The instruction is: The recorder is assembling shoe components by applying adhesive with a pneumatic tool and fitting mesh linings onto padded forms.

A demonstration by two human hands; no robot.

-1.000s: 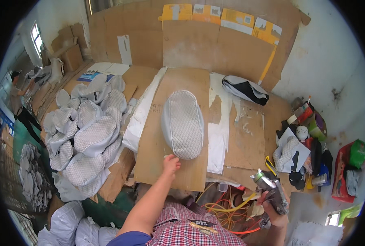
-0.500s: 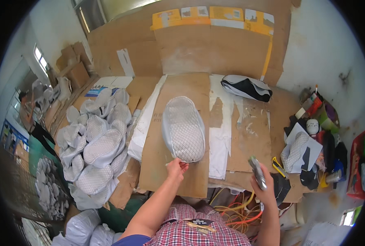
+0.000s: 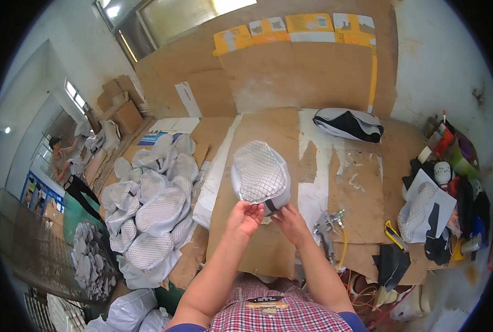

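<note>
A light grey quilted fabric piece, long and rounded like a shoe upper, is tilted up off the cardboard in front of me. My left hand pinches its near edge, close to a dark strip on its underside. My right hand has its fingers bent around the near right edge of the same piece; the fingertips are partly hidden. Right of that hand, a metal spray gun with a yellow hose rests at the table's front edge, touched by neither hand.
Several similar grey pieces are heaped at the left. A black-and-white piece lies at the back. A yellow utility knife and a cluttered pile with a white card are at the right. A person stands far left.
The spray gun has left my right hand and now lies on the table. My right hand has moved left to the quilted piece, whose near end is raised. The view has shifted.
</note>
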